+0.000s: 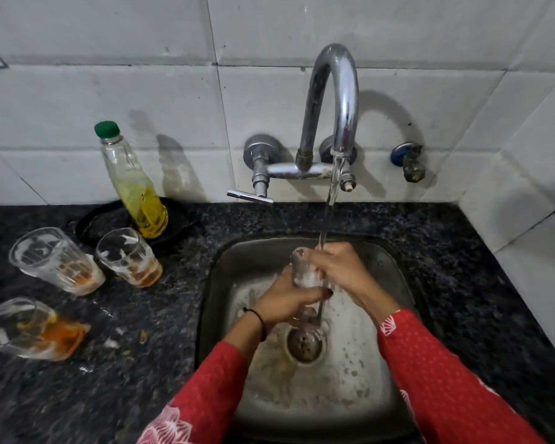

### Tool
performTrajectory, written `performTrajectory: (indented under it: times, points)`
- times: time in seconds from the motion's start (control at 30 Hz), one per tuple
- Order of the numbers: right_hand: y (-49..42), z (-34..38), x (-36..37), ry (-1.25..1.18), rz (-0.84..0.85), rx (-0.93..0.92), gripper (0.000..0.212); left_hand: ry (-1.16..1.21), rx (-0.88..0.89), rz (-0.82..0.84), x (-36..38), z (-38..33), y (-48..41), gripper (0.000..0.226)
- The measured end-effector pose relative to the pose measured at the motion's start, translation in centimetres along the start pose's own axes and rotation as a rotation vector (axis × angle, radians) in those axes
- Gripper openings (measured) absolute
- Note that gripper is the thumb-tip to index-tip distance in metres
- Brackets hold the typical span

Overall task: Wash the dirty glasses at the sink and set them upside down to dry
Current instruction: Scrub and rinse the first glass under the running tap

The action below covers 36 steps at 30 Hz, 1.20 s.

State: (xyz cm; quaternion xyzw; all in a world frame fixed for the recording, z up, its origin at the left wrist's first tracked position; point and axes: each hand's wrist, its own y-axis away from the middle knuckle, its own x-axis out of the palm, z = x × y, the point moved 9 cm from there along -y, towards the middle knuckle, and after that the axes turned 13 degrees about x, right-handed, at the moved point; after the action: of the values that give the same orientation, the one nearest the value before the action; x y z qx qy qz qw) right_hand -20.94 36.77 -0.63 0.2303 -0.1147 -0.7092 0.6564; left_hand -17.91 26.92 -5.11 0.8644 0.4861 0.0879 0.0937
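Observation:
A clear glass (303, 274) with foam inside is held upright over the steel sink (388, 264), under the running stream from the tap (332, 100). My left hand (285, 304) grips its lower part from the left. My right hand (337, 267) wraps its upper part and rim from the right. Three dirty glasses with orange-brown dregs stand on the dark counter at the left: one at the far left (53, 261), one beside it (127, 257), and one nearest me (29, 328).
A bottle of yellow liquid with a green cap (132, 184) stands on a black dish (93, 219) behind the glasses. The sink drain (305, 344) lies below my hands amid suds. A small valve (410, 163) sticks out of the tiled wall at right.

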Motion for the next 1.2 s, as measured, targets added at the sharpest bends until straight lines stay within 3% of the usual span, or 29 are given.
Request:
performTrajectory:
  times: [0.03, 0.1, 0.2, 0.27, 0.3, 0.33, 0.43, 0.47, 0.53, 0.6, 0.67, 0.7, 0.73, 0.83, 0.9, 0.97, 1.03, 1.1, 1.13, 1.2]
  points:
    - [0.0, 0.1, 0.2, 0.080, -0.029, -0.007, 0.027, -0.222, 0.032, -0.066, -0.7, 0.0, -0.3, 0.056]
    - [0.0, -0.2, 0.0, 0.074, -0.083, -0.001, 0.025, -0.266, 0.075, -0.114, -0.9, -0.2, -0.7, 0.065]
    - [0.5, -0.8, -0.6, -0.247, -0.034, 0.020, 0.017, 0.239, 0.021, 0.049, 1.0, -1.1, 0.1, 0.030]
    - [0.7, -1.2, -0.3, -0.474, 0.072, 0.076, 0.014, 0.604, -0.085, 0.172, 2.2, -1.3, 1.2, 0.030]
    - [0.8, -1.3, -0.3, -0.444, 0.073, 0.099, 0.014, 0.602, -0.106, 0.175, 2.1, -1.0, 1.2, 0.034]
    - [0.7, -1.5, -0.3, -0.324, 0.038, 0.115, 0.017, 0.428, -0.104, 0.134, 1.7, -0.4, 0.9, 0.036]
    - [0.8, -1.4, 0.1, 0.045, -0.074, 0.109, 0.022, -0.422, 0.026, -0.070, -0.7, -0.7, 0.1, 0.058]
    - [0.8, -1.4, 0.0, 0.051, -0.102, 0.106, 0.022, -0.518, 0.081, -0.113, -1.0, -1.5, 0.0, 0.060]
    - [0.7, -1.2, -0.5, -0.015, -0.123, 0.081, 0.018, -0.300, 0.142, -0.072, -0.5, -2.2, -0.1, 0.041]
    - [0.4, -1.4, -0.5, -0.250, -0.040, 0.084, 0.012, 0.194, 0.051, 0.068, 0.9, -2.5, 0.6, 0.026]
    - [0.4, -1.3, -0.1, -0.445, 0.058, 0.103, 0.015, 0.507, -0.074, 0.165, 1.5, -1.8, 1.2, 0.041]
    - [0.5, -1.1, 0.1, -0.402, 0.049, 0.107, 0.014, 0.493, -0.100, 0.178, 1.6, -1.4, 1.1, 0.047]
    - [0.3, -1.1, 0.0, -0.279, 0.007, 0.102, 0.015, 0.360, -0.091, 0.121, 1.1, -0.8, 0.8, 0.047]
    - [0.4, -0.8, 0.6, 0.140, -0.084, 0.119, 0.021, -0.461, 0.062, -0.117, -1.3, -0.9, -0.1, 0.052]
    - [0.3, -1.1, 0.9, 0.204, -0.101, 0.117, 0.028, -0.595, 0.160, -0.166, -1.0, -1.4, -0.2, 0.061]
    - [0.5, -1.2, 0.8, 0.112, -0.095, 0.077, 0.032, -0.343, 0.162, -0.113, -0.6, -1.4, -0.2, 0.044]
    - [0.6, -1.3, 0.3, -0.105, -0.044, 0.038, 0.029, 0.115, 0.063, 0.005, 0.1, -0.9, 0.5, 0.023]
    - [1.0, -1.2, 0.2, -0.338, 0.038, 0.039, 0.024, 0.600, -0.108, 0.158, 1.8, -0.5, 1.6, 0.037]
    - [1.1, -1.1, 0.1, -0.352, 0.046, 0.043, 0.022, 0.677, -0.150, 0.200, 2.2, -0.4, 2.0, 0.043]
    - [1.2, -0.8, 0.0, -0.156, -0.020, 0.047, 0.020, 0.419, -0.147, 0.127, 2.0, 0.2, 1.7, 0.039]
